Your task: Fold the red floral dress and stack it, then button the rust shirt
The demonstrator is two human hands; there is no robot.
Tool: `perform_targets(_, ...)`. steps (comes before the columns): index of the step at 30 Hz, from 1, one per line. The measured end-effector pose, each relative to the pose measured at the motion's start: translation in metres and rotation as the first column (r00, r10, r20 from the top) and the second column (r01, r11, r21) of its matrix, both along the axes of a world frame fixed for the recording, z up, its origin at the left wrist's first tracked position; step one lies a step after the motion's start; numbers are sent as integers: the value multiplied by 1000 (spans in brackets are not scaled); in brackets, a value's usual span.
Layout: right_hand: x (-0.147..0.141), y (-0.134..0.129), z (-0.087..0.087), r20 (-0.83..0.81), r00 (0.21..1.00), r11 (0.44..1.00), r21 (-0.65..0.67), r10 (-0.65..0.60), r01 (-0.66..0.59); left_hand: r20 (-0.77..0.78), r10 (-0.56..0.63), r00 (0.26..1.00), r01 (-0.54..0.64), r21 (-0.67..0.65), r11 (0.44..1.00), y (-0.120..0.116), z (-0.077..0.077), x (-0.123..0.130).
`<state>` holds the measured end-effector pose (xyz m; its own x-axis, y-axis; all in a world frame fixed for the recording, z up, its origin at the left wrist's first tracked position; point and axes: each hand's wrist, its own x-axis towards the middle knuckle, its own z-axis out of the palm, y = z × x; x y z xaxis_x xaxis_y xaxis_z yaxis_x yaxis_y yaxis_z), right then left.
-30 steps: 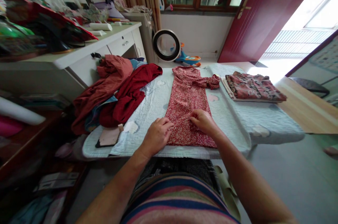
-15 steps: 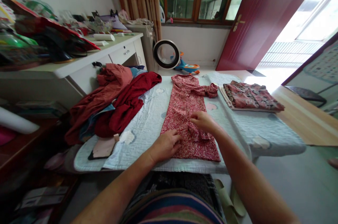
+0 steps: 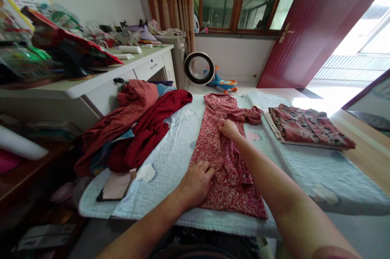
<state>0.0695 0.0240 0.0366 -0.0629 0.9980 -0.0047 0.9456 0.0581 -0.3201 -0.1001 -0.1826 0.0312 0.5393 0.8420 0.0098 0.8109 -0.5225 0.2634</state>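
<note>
A red floral garment [image 3: 210,141] lies lengthwise on the pale blue quilted cloth [image 3: 164,161], one sleeve sticking out to the right near its top. My left hand [image 3: 196,181] rests on the garment's lower left part, palm down, fingers somewhat bent and apart. Farther up, my right hand [image 3: 229,129] is closed, its fingers pinching the floral fabric near the middle. Beneath my right forearm, the other sleeve lies folded down along the garment's right side.
Dark red [image 3: 149,133] and rust-coloured clothes [image 3: 122,116] are heaped at the left. A pink and black pouch [image 3: 115,186] lies near the front left edge. Folded patterned clothes [image 3: 310,127] are stacked at the right. A cluttered white desk [image 3: 100,84] stands behind the heap.
My right hand has moved up the garment and its fingers have closed on the fabric. My left hand stays on the lower left part. The camera view has shifted slightly.
</note>
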Motion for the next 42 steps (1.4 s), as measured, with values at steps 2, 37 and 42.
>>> perform_targets(2,2,4,-2,-20,1000,999,26,18,-18,8,8,1000,-8,11,1000,-2,-5,0)
perform_targets(37,13,136,8,-41,996,984,168,73,-65,118,225,967,-238,118,964,244,-1,-4)
perform_targets(42,8,169,-3,0,994,984,142,109,-108,147,313,938,-330,115,937,278,-16,9)
